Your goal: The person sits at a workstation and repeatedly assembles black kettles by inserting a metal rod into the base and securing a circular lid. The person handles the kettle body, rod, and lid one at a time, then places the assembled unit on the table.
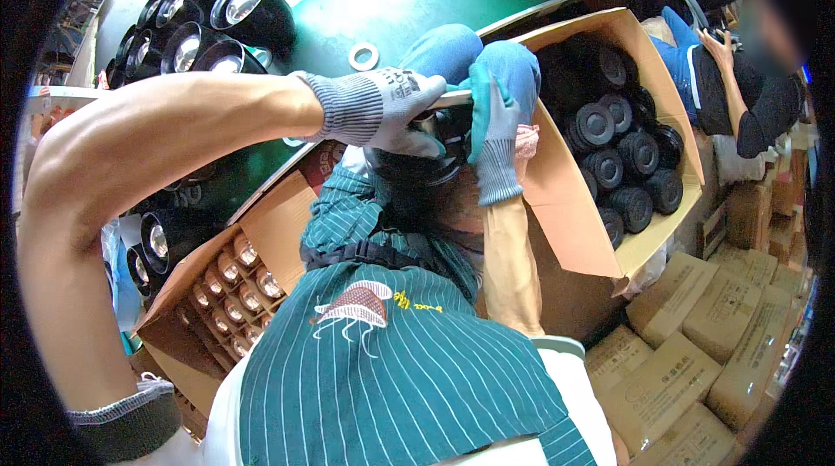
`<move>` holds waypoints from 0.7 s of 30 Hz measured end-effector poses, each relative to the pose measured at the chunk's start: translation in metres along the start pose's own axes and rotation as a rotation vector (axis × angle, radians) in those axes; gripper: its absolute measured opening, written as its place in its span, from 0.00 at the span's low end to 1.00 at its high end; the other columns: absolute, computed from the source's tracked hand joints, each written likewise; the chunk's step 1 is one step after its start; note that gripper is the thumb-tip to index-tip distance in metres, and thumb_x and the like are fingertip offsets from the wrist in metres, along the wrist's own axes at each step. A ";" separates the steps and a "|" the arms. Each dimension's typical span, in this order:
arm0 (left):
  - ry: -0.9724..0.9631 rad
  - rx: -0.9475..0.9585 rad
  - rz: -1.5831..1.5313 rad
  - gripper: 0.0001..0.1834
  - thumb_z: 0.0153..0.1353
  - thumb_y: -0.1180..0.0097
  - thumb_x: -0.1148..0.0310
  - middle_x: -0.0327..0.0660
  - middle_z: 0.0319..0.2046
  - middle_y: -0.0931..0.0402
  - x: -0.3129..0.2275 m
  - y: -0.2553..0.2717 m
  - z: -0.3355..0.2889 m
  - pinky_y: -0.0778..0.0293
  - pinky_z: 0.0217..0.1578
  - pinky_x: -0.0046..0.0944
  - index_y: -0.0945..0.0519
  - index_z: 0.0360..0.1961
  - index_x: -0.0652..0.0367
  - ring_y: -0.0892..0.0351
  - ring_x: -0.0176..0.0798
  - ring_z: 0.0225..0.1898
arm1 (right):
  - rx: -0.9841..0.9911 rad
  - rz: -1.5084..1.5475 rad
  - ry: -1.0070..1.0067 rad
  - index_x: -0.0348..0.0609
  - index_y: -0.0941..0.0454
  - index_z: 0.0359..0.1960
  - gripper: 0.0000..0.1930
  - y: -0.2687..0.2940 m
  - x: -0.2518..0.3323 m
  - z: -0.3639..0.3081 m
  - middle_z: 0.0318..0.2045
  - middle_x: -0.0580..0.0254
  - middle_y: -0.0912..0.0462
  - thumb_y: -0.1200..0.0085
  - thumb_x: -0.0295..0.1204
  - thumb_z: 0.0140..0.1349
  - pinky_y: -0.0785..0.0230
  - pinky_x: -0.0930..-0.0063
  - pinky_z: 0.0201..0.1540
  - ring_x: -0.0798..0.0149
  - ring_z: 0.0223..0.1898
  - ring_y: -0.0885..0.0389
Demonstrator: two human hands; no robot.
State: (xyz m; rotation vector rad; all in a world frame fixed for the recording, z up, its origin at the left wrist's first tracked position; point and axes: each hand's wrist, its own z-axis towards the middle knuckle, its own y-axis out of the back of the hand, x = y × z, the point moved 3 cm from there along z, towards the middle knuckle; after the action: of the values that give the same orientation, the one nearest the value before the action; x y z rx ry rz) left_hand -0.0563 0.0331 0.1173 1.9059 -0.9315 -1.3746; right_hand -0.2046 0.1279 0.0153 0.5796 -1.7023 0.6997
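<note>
My left hand [387, 112] wears a grey knit glove and curls its fingers over a round black part [426, 168] above my lap. Facing it from the right, my right hand [494, 127], in a grey and teal glove, closes on the side of the same part. A pale flat strip [452, 99] spans the gap between both hands at the part's upper edge; what kind of thing it is cannot be made out. Much of the black part is hidden under the gloves.
On the green table [348, 9] lie a white ring [364, 56] and several black lamp-like housings [252, 9]. An open carton [570, 231] of black round parts stands at right, a carton of shiny bulbs [248, 296] at lower left. Brown boxes [670, 379] and a co-worker [765, 74] are farther right.
</note>
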 end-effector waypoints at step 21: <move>0.780 -0.686 0.193 0.31 0.61 0.36 0.45 0.53 0.45 0.21 0.209 -0.043 -0.017 0.20 0.43 0.54 0.26 0.55 0.56 0.15 0.56 0.44 | 0.372 -0.758 0.404 0.39 0.21 0.58 0.46 -0.010 0.068 -0.086 0.65 0.38 0.26 0.16 0.46 0.35 0.36 0.49 0.71 0.40 0.67 0.28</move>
State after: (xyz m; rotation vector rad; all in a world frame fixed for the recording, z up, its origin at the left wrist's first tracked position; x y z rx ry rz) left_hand 0.0137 -0.1120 -0.0240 1.5348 -0.1971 -0.6019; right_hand -0.1550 0.1813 0.0975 1.1727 -0.8702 0.5228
